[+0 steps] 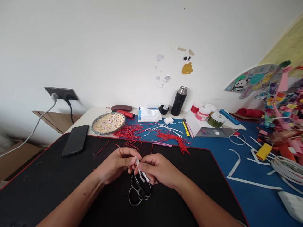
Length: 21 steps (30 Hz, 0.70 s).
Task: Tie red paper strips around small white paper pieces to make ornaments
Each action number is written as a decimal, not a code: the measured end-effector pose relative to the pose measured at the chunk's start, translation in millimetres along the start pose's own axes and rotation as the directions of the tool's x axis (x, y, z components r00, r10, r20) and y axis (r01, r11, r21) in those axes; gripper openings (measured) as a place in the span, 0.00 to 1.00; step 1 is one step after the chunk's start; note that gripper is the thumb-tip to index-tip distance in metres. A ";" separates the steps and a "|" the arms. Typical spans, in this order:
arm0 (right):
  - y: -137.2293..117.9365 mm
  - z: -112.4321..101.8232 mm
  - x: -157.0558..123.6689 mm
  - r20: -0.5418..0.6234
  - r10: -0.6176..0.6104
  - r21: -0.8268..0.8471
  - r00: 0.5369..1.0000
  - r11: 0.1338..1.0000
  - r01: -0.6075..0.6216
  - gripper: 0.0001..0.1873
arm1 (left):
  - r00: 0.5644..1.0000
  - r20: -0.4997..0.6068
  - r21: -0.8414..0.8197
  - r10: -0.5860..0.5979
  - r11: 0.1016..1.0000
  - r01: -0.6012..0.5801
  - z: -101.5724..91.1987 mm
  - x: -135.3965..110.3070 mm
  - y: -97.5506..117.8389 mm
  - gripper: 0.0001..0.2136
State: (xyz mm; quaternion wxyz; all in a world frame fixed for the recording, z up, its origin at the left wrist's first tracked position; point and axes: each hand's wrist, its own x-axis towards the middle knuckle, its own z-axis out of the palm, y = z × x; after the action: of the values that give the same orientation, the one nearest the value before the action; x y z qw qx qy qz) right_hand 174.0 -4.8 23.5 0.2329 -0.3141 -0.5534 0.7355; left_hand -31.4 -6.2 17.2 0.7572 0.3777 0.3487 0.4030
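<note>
Between my two hands is a thin white strip (142,174), folded so that two tails hang down toward the lower right. My left hand (121,162) pinches its upper end between thumb and forefinger. The fingers of my right hand (157,168) are closed on the strip just below that pinch. Under my hands a pair of scissors (136,200) lies on the black mat (101,201), its dark handles toward me and its blades mostly hidden.
Red cord pieces (130,134) and white strips (163,127) lie beyond the mat. A woven basket (109,123) and a phone (75,141) sit left. Behind stand a black flask (179,101) and spools (216,119) on a white box. Paper strips (254,183) lie right.
</note>
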 end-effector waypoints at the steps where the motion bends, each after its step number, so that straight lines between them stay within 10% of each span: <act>1: 0.1 -0.1 0.2 -0.003 0.000 -0.004 1.000 1.000 0.000 0.29 | 1.000 0.002 0.001 0.002 1.000 -0.002 0.2 0.1 0.1 0.13; 21: 7.7 -1.5 3.0 -0.012 -0.003 0.044 1.000 0.999 0.004 0.25 | 0.999 -0.001 0.049 0.045 0.998 -0.045 0.5 2.4 -1.1 0.14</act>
State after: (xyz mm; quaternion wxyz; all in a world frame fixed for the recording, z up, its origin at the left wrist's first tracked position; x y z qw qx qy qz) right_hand 173.0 -3.9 15.2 0.2444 -0.3123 -0.5364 0.7450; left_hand -29.6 -4.6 16.0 0.7382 0.4034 0.3504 0.4117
